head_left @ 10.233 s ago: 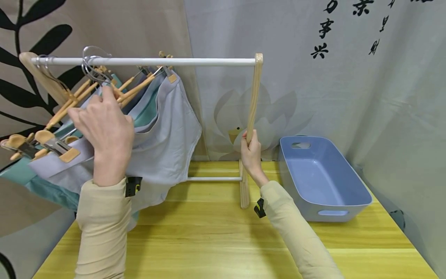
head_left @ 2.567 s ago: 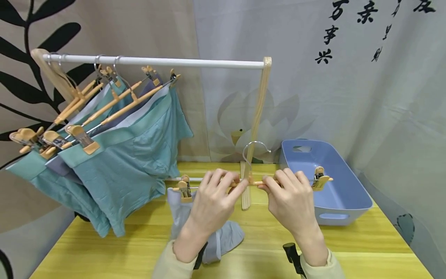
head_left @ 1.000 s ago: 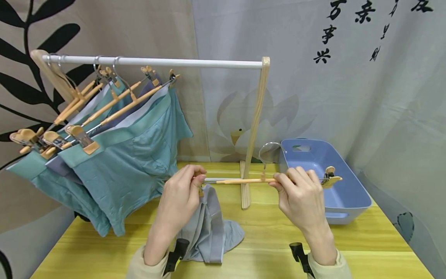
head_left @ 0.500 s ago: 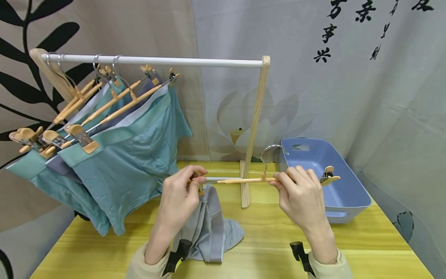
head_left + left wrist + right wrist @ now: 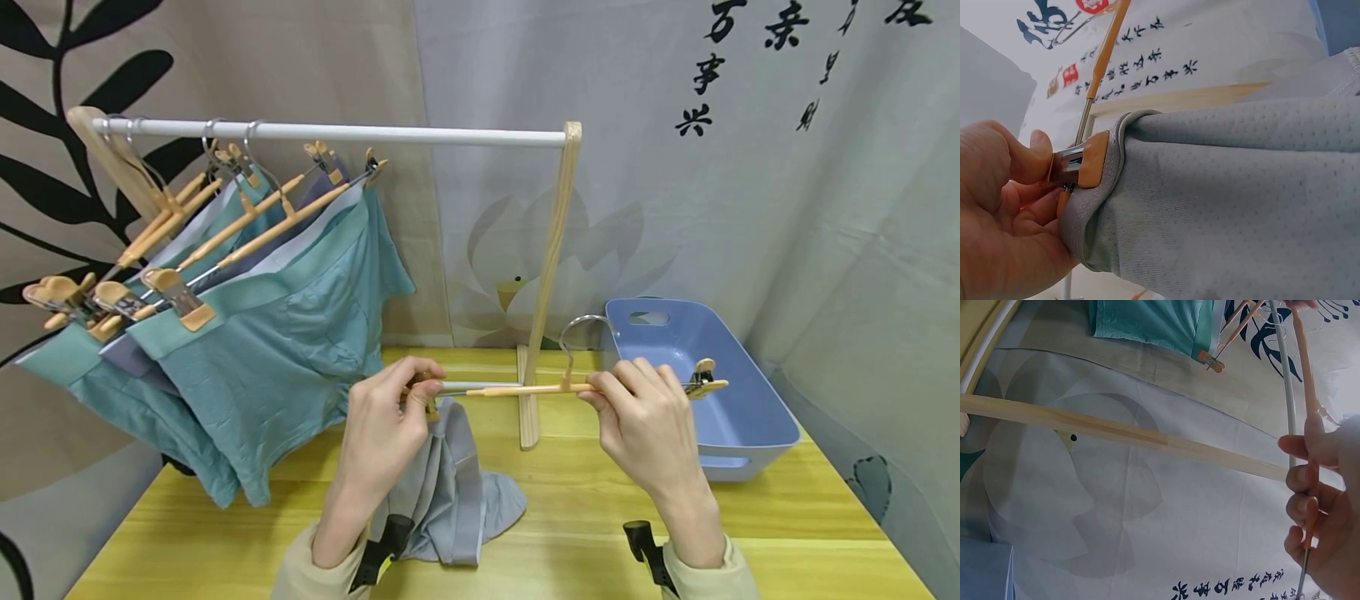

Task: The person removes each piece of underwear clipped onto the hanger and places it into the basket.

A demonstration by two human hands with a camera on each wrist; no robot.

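A clip hanger (image 5: 517, 389) with a metal hook is held level above the table. My left hand (image 5: 382, 425) pinches the clip (image 5: 1092, 161) at its left end, thumb on one side and fingers on the other. The waistband of grey boxer briefs (image 5: 444, 492) sits at that clip's jaws; their lower part lies bunched on the table. My right hand (image 5: 647, 425) grips the hanger's bar (image 5: 1304, 369) right of the hook, fingers curled round it. Beyond that hand, the right clip (image 5: 703, 379) has no cloth at it.
A rack with a white rail (image 5: 450, 133) and wooden post (image 5: 553, 242) stands behind. Several clip hangers with teal briefs (image 5: 300, 333) and other garments hang at its left. A blue basket (image 5: 757, 457) stands on the wooden table (image 5: 600, 533) at the right.
Earlier my hands were on the rack; later both held the hanger bar near its hook. My left hand has since moved left to the clip, and the hanger shifted right. The last half second shows little movement.
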